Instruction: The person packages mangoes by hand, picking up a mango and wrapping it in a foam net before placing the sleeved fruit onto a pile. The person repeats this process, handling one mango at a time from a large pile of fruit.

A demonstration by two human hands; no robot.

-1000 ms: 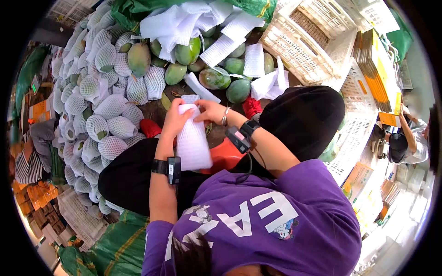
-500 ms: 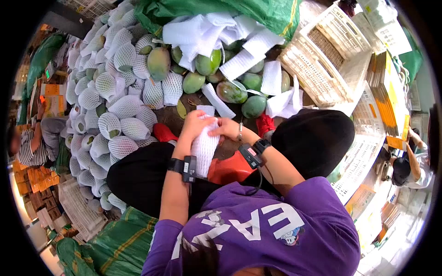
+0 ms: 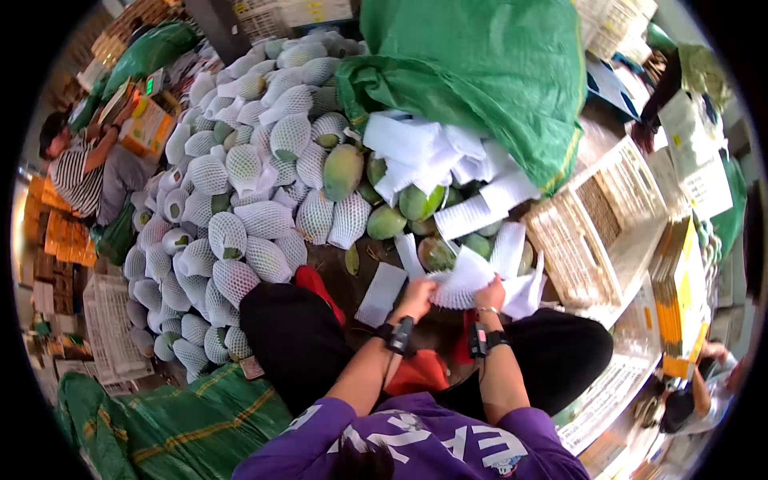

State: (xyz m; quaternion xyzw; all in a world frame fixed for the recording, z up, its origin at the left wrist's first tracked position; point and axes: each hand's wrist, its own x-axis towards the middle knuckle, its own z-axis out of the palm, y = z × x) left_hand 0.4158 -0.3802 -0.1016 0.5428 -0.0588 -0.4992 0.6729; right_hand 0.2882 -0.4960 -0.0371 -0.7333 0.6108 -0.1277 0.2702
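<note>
A white foam net sleeve (image 3: pixel 464 278) is stretched between my two hands, low over the floor in front of my knees. My left hand (image 3: pixel 418 299) has its fingers closed on the sleeve's left edge. At the other side, my right hand (image 3: pixel 490 295) pinches it. Just beyond lie bare green mangoes (image 3: pixel 386 222), partly covered by a heap of loose white foam sleeves (image 3: pixel 420 152). One flat foam sleeve (image 3: pixel 381 294) rests on the floor left of my left hand.
A large pile of foam-wrapped mangoes (image 3: pixel 264 226) spreads to the left. A green woven sack (image 3: pixel 488 72) stands behind the loose sleeves. To the right are a cream plastic crate (image 3: pixel 572 252) and stacked cardboard (image 3: pixel 676 264). A person in a striped shirt (image 3: pixel 80 180) sits far left.
The long foam-wrapped thing held over my lap is out of my hands. Both hands have moved forward and apart, now holding a foam sleeve. My view has shifted.
</note>
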